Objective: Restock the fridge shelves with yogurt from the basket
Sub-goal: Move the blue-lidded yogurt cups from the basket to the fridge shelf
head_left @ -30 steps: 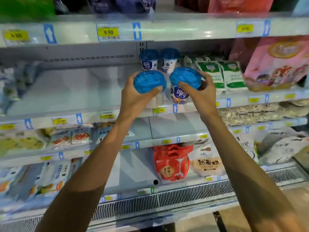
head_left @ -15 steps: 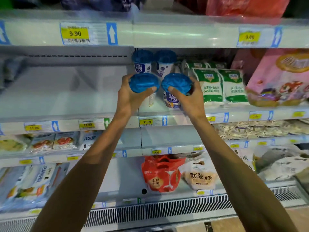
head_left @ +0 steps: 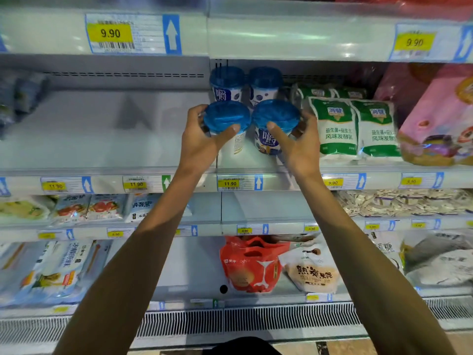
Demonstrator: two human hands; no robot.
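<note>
Left grip (head_left: 198, 143) round left yogurt (head_left: 226, 119), right grip (head_left: 299, 146) round right yogurt (head_left: 276, 115)

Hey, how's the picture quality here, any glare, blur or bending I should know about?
Head view: glare streaks along the top shelf edge; wide-angle bowing of shelves toward the borders; left yogurt cup in the left hand and right yogurt cup in the right hand fairly sharp; blue packs at far left smeared.
</note>
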